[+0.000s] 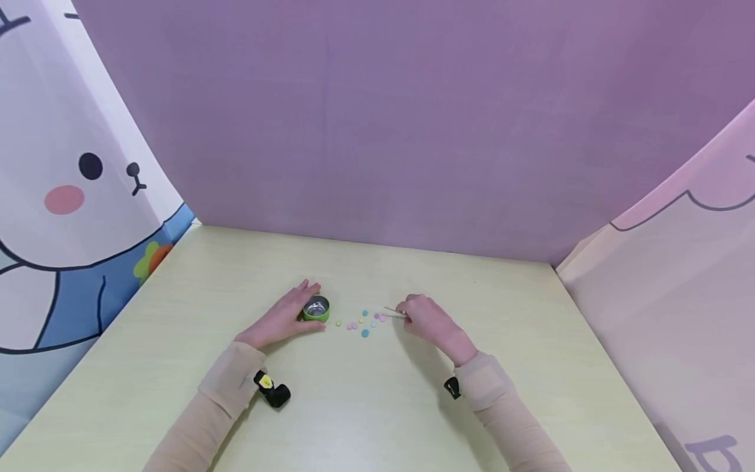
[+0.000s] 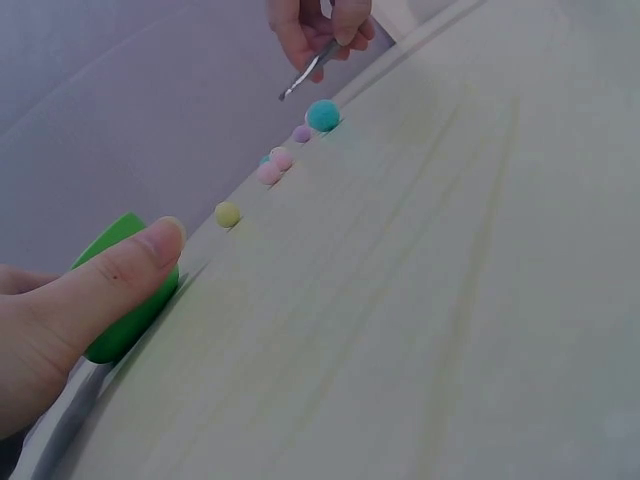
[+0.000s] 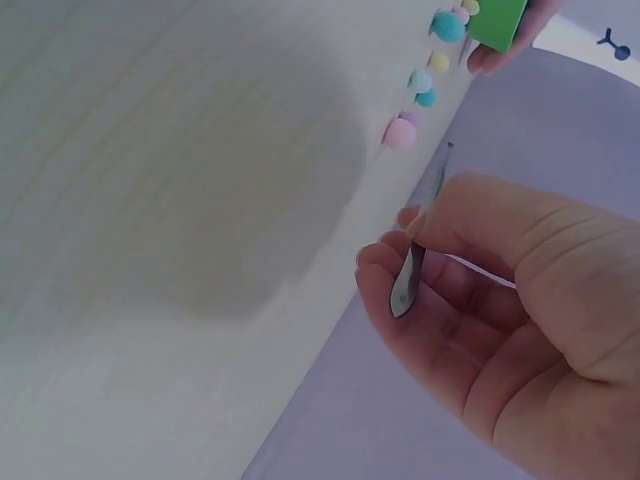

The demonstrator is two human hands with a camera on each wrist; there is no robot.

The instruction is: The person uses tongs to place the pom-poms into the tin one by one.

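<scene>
Green tin (image 1: 317, 318) held by left hand (image 1: 283, 320), right hand (image 1: 429, 321) right of tin, pinching tweezers (image 3: 406, 284) near little balls (image 1: 365, 333). Lining up pickup, I guess; next needs gentle squeeze.

Nothing is legible; the right wall (image 1: 666, 314) bears an unclear purple mark (image 1: 710, 444).

Green tin (image 2: 132, 324) partly behind fingers (image 2: 120, 275)
</scene>
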